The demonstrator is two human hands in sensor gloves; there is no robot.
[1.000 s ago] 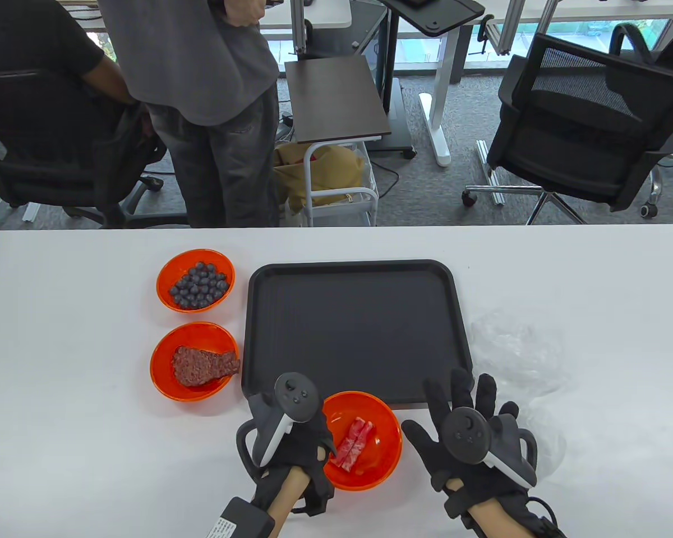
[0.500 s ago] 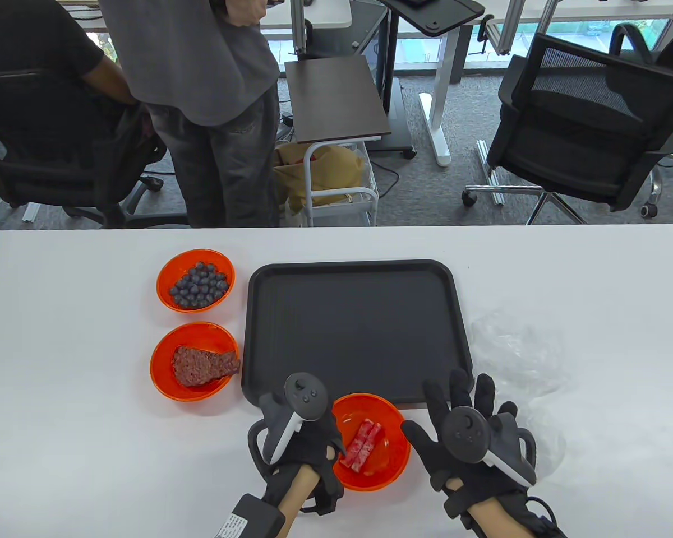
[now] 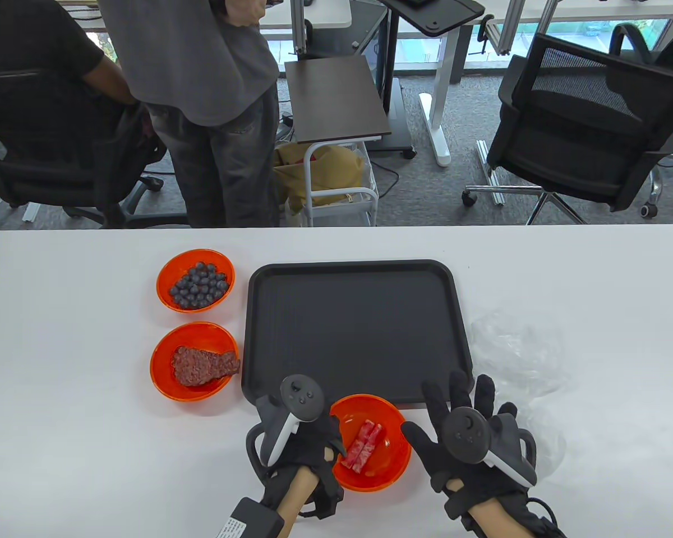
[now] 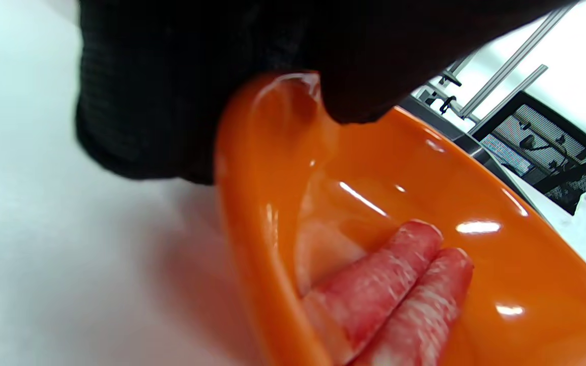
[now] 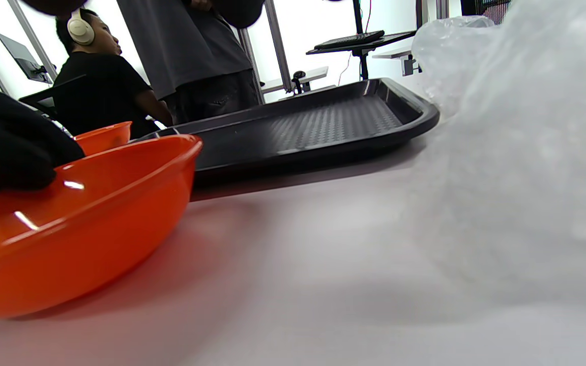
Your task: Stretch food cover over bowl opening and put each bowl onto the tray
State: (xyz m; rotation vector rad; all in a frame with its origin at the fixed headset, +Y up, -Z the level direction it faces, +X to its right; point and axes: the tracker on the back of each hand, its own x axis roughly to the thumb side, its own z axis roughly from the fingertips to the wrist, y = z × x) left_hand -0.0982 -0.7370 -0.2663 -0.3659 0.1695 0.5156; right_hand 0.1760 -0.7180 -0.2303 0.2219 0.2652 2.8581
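While the left hand (image 3: 303,443) pinches the rim of the near bowl (image 3: 378,457), that bowl sits on the white table (image 3: 61,420), just in front of the black tray (image 3: 356,330). The left wrist view shows it well: gloved fingers curl over the orange edge, with two pink meat rolls (image 4: 389,300) lying inside. The right hand (image 3: 471,431) lies flat beside the bowl with its fingers spread wide. It holds nothing.

The clear covers (image 3: 519,350) lie in a crinkly pile to the right of the tray — just past the right hand's fingertips. No bowl has a cover on yet, and the tray is bare. So I think the step now is to get this bowl ready and fetch one cover.

To do it well, I would keep the bowl flat so the meat does not slide. The right hand should pick just one cover from the pile, since they are thin and may stick together. Hook one edge under the rim first, hold it there, then pull the rest across — slowly, so it does not snap back.

Two more bowls wait left of the tray, one with blueberries (image 3: 198,284) and one with a slab of meat (image 3: 202,365).
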